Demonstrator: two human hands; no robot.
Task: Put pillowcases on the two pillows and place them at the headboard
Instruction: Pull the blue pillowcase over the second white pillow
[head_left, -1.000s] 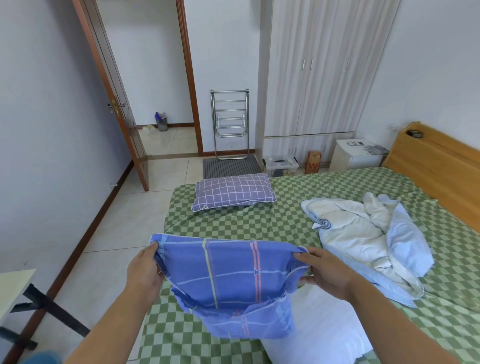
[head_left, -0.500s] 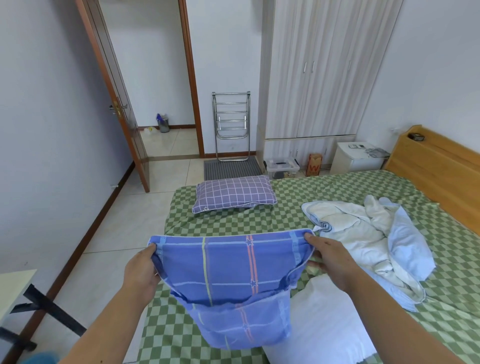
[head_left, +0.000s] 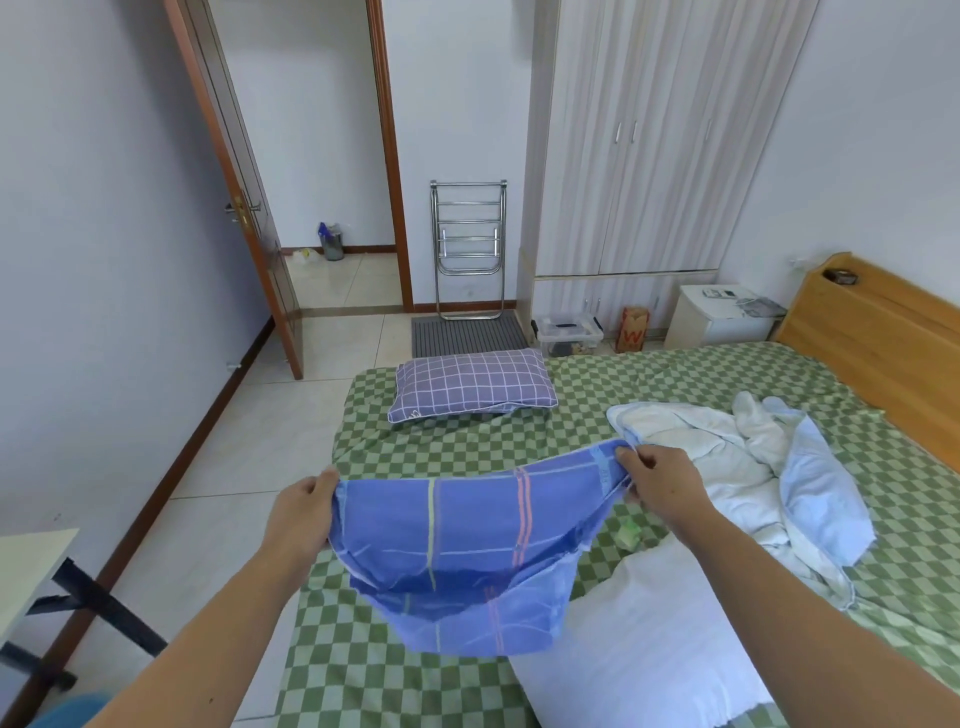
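Compared with a second back, the blue plaid pillowcase (head_left: 467, 551) has been lifted a bit and its right end swung up, so the top edge now slants from lower left up to the right instead of sitting level. The bare white pillow (head_left: 639, 660) at the lower right shows more too.

Left to right: the left hand (head_left: 304, 512), left of centre, has its fingers curled round the left end of the pillowcase's open edge. The cloth hangs in the middle of the frame, over the green checked bedsheet (head_left: 675, 379), clear of the bed. The right hand (head_left: 662, 486), right of centre, pinches the other end of that edge, sitting higher than the left.

Above them, mid-frame, the second pillow in a purple grid pillowcase (head_left: 472, 384) lies flat near the bed's far edge. A crumpled white and pale blue blanket (head_left: 737, 462) sits on the right. The wooden headboard (head_left: 878, 343) is at the far right edge.

Containers: a clear plastic lidded box (head_left: 569, 332) on the floor by the wardrobe has some dark stuff inside, can't tell what.
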